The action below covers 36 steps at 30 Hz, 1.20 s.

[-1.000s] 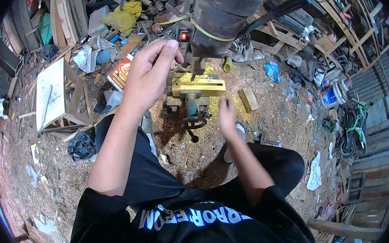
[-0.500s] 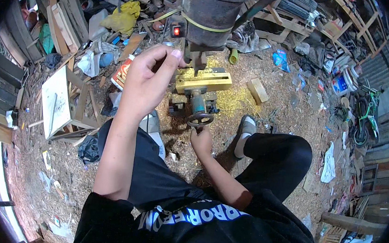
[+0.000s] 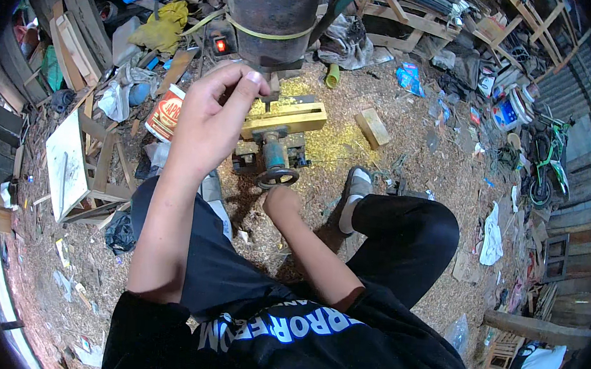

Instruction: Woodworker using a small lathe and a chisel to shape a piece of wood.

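A slotted wooden block [image 3: 286, 117] sits in a vise [image 3: 275, 151] beneath a large dark drilling machine [image 3: 272, 14]. The bit is mostly hidden under the machine's body. My left hand [image 3: 212, 110] is raised at the block's left end, its fingers curled and thumb against them; what they hold, if anything, is hidden. My right hand [image 3: 282, 204] is closed at the near rim of the vise's handwheel [image 3: 278, 177], with its fingertips out of sight.
A loose wood block [image 3: 372, 128] lies on the shaving-covered floor right of the vise. Left of it stand a red-and-white bucket [image 3: 166, 113] and a white-topped wooden frame [image 3: 69, 165]. A red light [image 3: 220, 45] glows on the machine. A green bicycle [image 3: 549, 164] is far right.
The view has shifted, so the machine and vise appear further left. My right hand stays by the handwheel, its fingers turned more out of sight. My left hand keeps its curled pose.
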{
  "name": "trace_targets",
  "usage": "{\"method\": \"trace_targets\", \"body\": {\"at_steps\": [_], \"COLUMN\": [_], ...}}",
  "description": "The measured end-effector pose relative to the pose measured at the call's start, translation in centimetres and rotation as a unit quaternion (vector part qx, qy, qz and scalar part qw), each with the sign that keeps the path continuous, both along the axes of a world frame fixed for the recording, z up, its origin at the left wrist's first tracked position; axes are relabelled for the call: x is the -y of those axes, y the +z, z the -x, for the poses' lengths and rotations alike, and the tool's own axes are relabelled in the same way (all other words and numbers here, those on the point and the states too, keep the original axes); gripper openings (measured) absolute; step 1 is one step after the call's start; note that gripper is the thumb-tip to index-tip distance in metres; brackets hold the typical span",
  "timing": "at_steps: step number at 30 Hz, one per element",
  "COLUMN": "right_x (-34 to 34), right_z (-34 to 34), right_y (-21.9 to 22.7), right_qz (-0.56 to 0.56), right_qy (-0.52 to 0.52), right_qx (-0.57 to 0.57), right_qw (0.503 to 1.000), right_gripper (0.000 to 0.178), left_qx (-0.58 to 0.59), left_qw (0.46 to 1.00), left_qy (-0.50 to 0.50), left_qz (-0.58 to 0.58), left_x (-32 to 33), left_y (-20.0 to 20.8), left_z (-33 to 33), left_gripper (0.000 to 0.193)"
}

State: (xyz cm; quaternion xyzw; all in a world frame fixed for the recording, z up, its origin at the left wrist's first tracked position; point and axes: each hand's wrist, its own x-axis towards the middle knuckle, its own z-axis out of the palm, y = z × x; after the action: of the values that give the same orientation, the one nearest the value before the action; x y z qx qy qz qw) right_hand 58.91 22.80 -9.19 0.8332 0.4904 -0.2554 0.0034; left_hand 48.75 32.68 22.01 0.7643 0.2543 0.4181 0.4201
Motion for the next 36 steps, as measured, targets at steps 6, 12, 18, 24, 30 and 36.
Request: {"method": "trace_targets", "body": {"at_steps": [6,12,18,24,30,36], "right_x": [2.1,2.3,2.4,2.7,3.1,2.8], "right_z": [-2.8,-6.6,-7.6,-10.7,-11.7,-10.2], "right_y": [2.4,-0.1,-2.5,-5.6,-7.7,-4.6], "right_qz": [-0.054,0.006,-0.022,-0.054,-0.048,-0.017], "right_qy": [-0.037,-0.002,-0.006,0.061,0.032,-0.007], "right_qx": [-0.054,-0.076,-0.066,-0.1,-0.111,-0.096], "right_qw": [0.996,0.997,0.998,0.992,0.992,0.995], "right_gripper": [0.026,0.042,0.046,0.045,0.045,0.041], "left_qx": [-0.016,0.027,0.065,0.122,0.115,0.106], "left_qw": [1.0,0.999,0.997,0.992,0.993,0.994], "left_qy": [-0.004,-0.036,-0.04,-0.018,-0.029,-0.024], "left_qz": [-0.002,0.008,0.002,0.022,0.021,0.012], "left_x": [-0.3,0.4,0.1,0.5,0.4,0.5], "left_y": [-0.8,0.0,-0.1,0.0,0.2,0.1], "left_z": [-2.1,-4.8,-5.7,-5.2,-5.7,-5.8], "left_gripper": [0.03,0.027,0.029,0.032,0.032,0.032]}}
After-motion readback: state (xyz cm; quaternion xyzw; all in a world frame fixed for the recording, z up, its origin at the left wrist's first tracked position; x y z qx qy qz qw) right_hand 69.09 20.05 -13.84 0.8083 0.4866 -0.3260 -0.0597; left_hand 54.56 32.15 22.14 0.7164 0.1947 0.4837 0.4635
